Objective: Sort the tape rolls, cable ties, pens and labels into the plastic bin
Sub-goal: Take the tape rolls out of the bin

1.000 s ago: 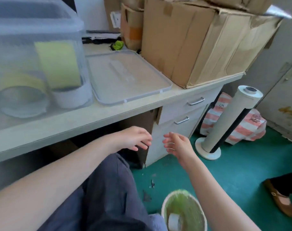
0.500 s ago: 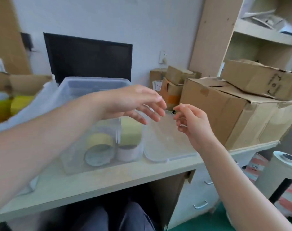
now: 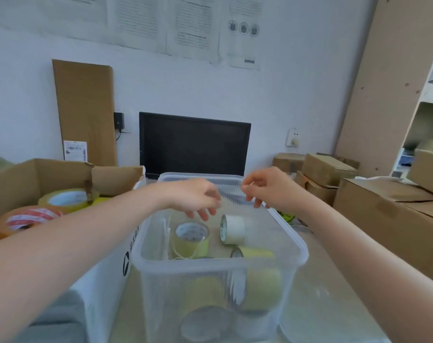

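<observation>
Plastic bin [image 3: 210,264] holds tape rolls [image 3: 192,235]; left hand [image 3: 195,199] above, slack, empty; right hand [image 3: 267,189] alongside, grip unclear.

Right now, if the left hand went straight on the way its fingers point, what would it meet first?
Probably the yellow tape roll lying flat in the plastic bin below the left hand; depth is unclear, so the white tape roll beside it is possible.
</observation>
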